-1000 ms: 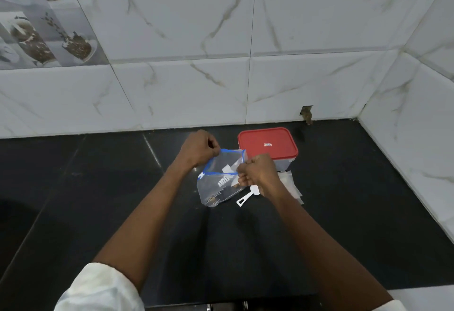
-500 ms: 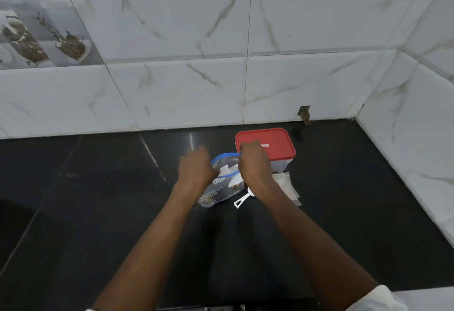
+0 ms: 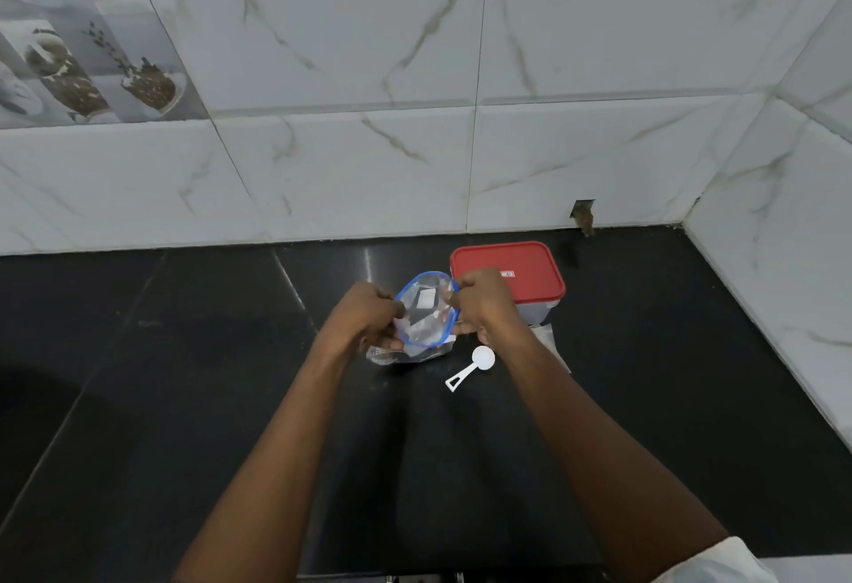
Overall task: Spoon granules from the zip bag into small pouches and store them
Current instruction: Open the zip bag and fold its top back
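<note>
A clear zip bag [image 3: 426, 311] with a blue zip rim stands on the black counter, its mouth pulled wide into an oval. My left hand [image 3: 364, 319] grips the rim's left side and my right hand [image 3: 484, 301] grips its right side. A white plastic scoop [image 3: 472, 366] lies flat on the counter just below my right hand, bowl up and to the right. Small white pouches [image 3: 551, 342] lie partly hidden behind my right wrist. Granules inside the bag are hard to make out.
A clear box with a red lid [image 3: 516, 271], shut, stands right behind my right hand. Marble-tiled walls [image 3: 461, 158] close off the back and the right side of the black counter [image 3: 184, 375]. A counter edge runs along the bottom.
Both hands went from the closed zip strip to the two sides of the rim, and the bag's mouth spread from flat to a wide oval. The scoop now lies uncovered.
</note>
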